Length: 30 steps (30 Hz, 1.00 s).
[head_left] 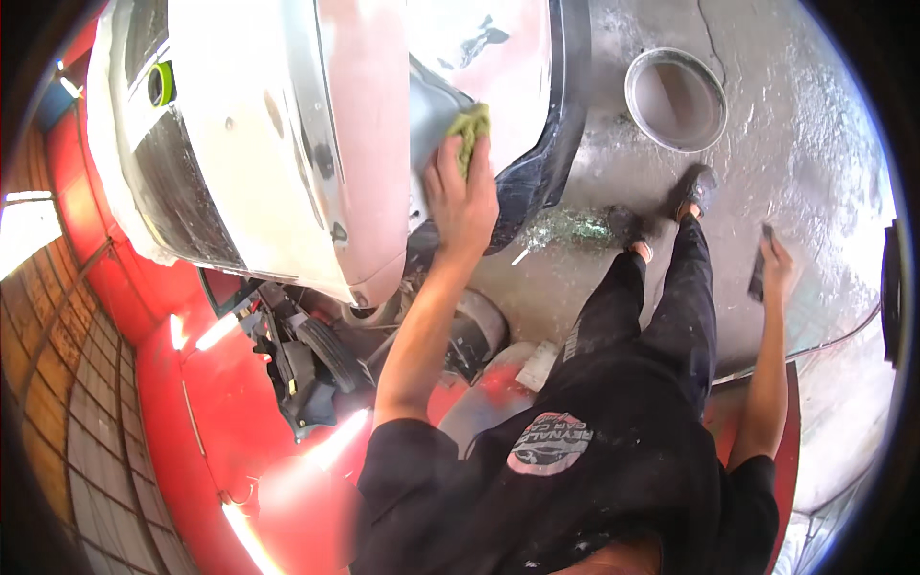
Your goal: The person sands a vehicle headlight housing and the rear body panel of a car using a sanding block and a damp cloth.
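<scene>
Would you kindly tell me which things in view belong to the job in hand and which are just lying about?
Job in hand:
yellow-green cloth in the left hand
car body at the cloth
dark flat block in the right hand

Seemingly lying about:
tyre
yellow-green ring on the car body
round basin on the floor, possibly in use

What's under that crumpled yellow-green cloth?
The left hand holds the crumpled yellow-green cloth on a white-and-grey car body panel. Grey and white areas show around it; the patch directly beneath is hidden.
</scene>
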{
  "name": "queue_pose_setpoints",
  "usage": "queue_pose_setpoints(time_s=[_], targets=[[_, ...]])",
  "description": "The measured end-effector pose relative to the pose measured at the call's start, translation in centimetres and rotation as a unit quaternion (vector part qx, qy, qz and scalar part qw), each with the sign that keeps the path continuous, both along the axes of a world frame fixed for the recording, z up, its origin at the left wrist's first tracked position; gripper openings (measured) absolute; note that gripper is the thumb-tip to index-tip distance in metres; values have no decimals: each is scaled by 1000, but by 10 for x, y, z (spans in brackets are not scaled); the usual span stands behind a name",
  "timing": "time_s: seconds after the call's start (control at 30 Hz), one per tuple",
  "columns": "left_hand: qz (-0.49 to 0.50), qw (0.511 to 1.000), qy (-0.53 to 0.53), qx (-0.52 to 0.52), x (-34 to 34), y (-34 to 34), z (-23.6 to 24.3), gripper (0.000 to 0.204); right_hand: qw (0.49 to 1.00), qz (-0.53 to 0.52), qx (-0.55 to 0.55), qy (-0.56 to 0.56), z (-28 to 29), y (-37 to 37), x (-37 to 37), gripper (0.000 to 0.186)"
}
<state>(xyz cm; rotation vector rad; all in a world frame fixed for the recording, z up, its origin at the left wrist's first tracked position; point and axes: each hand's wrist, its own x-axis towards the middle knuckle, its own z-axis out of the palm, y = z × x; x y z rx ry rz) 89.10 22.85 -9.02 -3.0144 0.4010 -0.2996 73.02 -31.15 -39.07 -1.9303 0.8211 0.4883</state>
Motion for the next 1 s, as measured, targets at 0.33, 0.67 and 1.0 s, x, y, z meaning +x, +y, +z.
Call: queue_pose_setpoints(time_s=[0.33, 0.67, 1.0], targets=[[-55, 956, 79, 277, 143, -58, -50, 42, 992, 23, -98, 74, 24, -97, -119, 51], [-53, 975, 57, 206, 161, -69, -122, 37, 972, 168, -161, -45, 135, -58, -4, 41], [-64, 986, 45, 148, 59, -17, -12, 40, 987, 73, -114, 84, 92, -104, -43, 50]])
